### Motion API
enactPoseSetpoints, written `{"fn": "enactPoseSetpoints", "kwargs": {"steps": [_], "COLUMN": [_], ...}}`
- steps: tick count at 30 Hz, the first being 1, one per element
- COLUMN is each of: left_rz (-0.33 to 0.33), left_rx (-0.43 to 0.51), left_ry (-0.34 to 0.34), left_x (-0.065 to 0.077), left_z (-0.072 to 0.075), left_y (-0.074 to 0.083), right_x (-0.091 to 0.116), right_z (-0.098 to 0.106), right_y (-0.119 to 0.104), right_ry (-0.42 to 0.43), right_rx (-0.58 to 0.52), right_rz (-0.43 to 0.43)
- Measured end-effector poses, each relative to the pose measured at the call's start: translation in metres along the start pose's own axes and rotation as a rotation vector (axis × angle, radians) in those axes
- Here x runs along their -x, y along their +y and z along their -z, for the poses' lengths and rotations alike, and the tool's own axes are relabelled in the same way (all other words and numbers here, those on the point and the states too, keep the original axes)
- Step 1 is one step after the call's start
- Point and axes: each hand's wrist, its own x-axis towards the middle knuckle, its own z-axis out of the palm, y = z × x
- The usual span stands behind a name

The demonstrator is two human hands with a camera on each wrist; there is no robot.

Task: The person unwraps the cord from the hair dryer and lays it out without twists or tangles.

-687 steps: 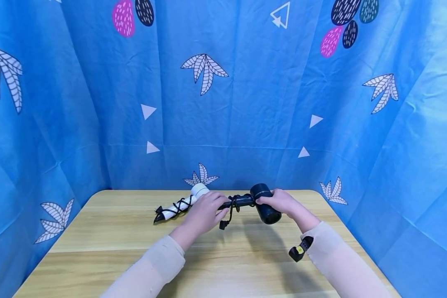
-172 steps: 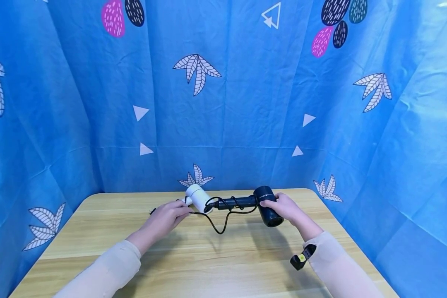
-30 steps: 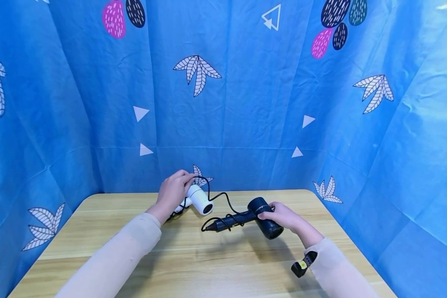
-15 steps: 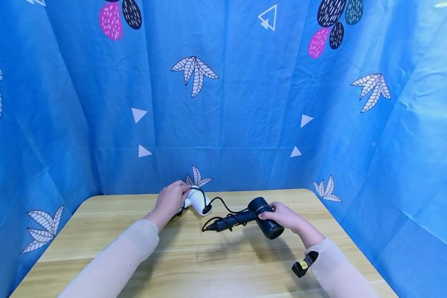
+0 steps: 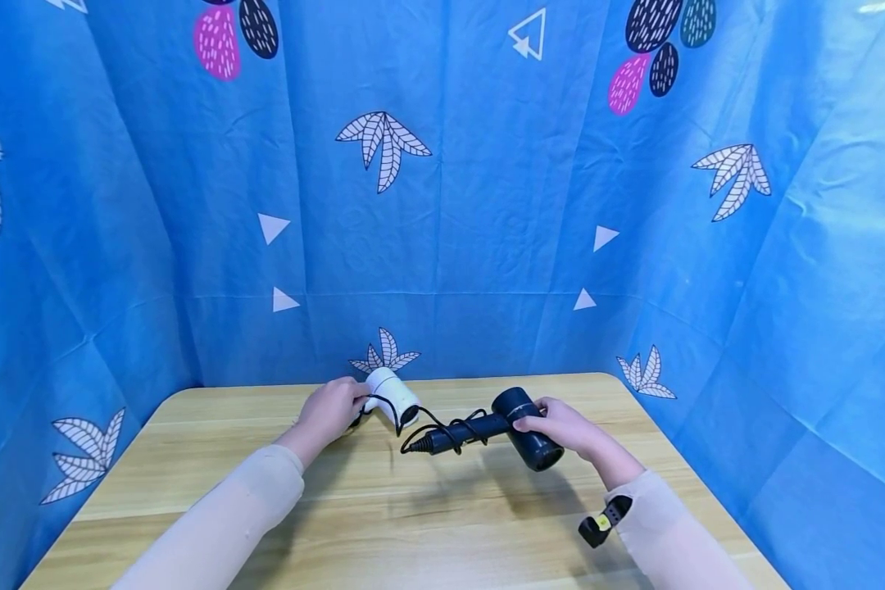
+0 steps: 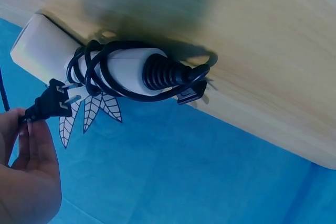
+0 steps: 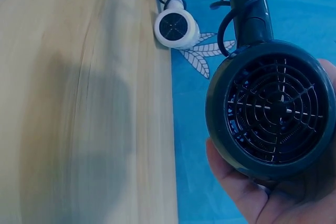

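My right hand (image 5: 566,428) grips the barrel of a black hair dryer (image 5: 522,428), held above the table with its handle pointing left. A black cord (image 5: 397,422) winds loosely round that handle and runs left to my left hand (image 5: 330,412). In the left wrist view, thumb and fingers pinch the cord's two-pin plug (image 6: 51,102), prongs towards a white hair dryer (image 6: 39,48). That white dryer (image 5: 392,395) lies at the table's back, just beside my left hand, its own black cord wrapped round its handle. The right wrist view shows the black dryer's round grille (image 7: 275,109).
The pale wooden table (image 5: 413,524) ends at a blue patterned curtain (image 5: 442,229), which hangs behind it and along both sides. A black strap with a small device (image 5: 603,523) sits on the right wrist.
Since the earliest frame, my left hand has left the black dryer's handle for the cord's plug. Within the last second it drops from above the white dryer, down and left, with the cord.
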Motion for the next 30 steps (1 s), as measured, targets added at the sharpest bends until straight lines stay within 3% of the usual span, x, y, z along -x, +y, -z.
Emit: {"fn": "enactPoseSetpoints", "kwargs": {"steps": [5,13,20,30], "left_rz": [-0.054,-0.077,-0.131,-0.228], "left_rx": [-0.003,0.037,0.026,0.106], "left_ry": [-0.029,-0.106,-0.131,-0.271], "left_x": [0.004,0.010,0.019,0.029], "left_z": [-0.002,-0.002,-0.004,0.000], "left_y": [0.000,0.001,0.001,0.001], "right_x": [0.000,0.000,-0.001,-0.001], "right_z": [0.001,0.002,0.005,0.008], "right_y": [-0.001,-0.002,0.001,0.006], "right_ry": [-0.001,0.010,0.020,0.030], "right_rx": [-0.011,-0.022,-0.013,-0.030], "right_rz": [-0.001,-0.016,-0.012,-0.009]}}
